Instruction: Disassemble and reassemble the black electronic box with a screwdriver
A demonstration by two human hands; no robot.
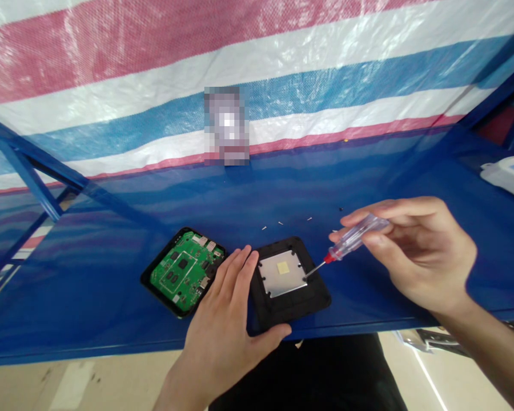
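Observation:
A black square plastic cover [317, 294] lies on the blue surface, with a silver metal plate [278, 282] and a small pale-yellow pad [283, 268] on it. My left hand [223, 319] holds the cover at its left and near edges, fingers on one side and thumb on the other. Between the thumb and fingers of my right hand [424, 251] is a screwdriver [353, 237] with a clear handle and red collar. Its tip meets the plate's right corner, at a dark screw hole. Left of my left hand sits a green circuit board [180, 268] in a black case.
Several small screws [280, 223] lie beyond the cover. A blurred object [227, 125] stands against the striped sheet [154, 125] at the back. A white device [512, 174] is at the right edge, and a blue metal frame [29, 177] rises at left.

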